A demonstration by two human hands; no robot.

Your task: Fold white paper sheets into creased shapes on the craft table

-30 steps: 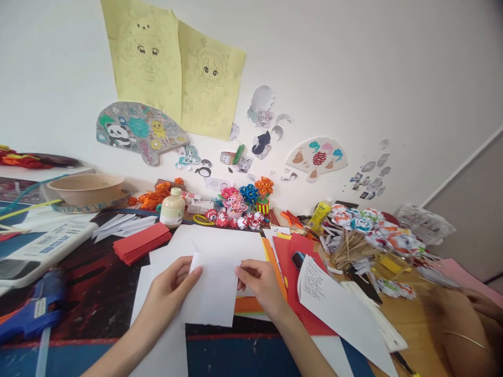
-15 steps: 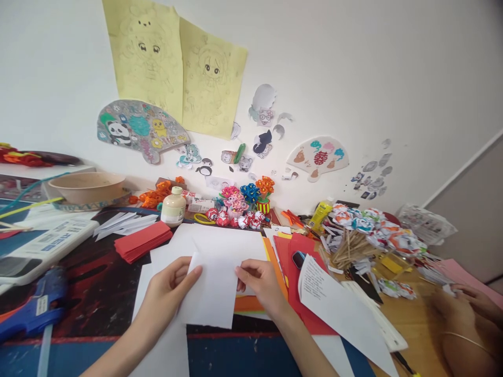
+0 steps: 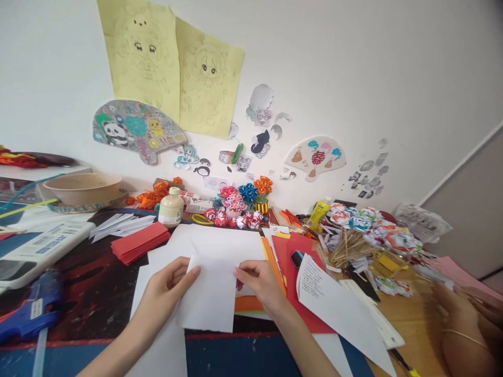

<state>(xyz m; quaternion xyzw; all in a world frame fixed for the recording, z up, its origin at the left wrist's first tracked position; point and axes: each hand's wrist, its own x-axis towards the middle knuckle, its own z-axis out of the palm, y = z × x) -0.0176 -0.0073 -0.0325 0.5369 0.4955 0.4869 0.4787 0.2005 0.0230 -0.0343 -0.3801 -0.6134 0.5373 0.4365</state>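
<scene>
A white sheet of paper (image 3: 210,298) is held up in front of me between both hands. My left hand (image 3: 173,285) pinches its upper left edge, thumb on the near face. At the right edge, my right hand (image 3: 257,283) grips it between thumb and curled fingers. Larger white sheets (image 3: 231,238) lie on the table behind it, with orange and red paper (image 3: 306,309) to the right. Part of the lower sheets is hidden by the held paper and my hands.
Left are a blue glue gun (image 3: 37,303), a stack of red paper strips (image 3: 139,243) and a bottle (image 3: 171,208). Paper flowers (image 3: 247,193) stand along the wall. A printed sheet (image 3: 338,314) lies right, near another person's hands (image 3: 463,314).
The view has shifted slightly, so most things appear a little further left. Both hands keep their hold on the paper, and the other person's hands have moved slightly.
</scene>
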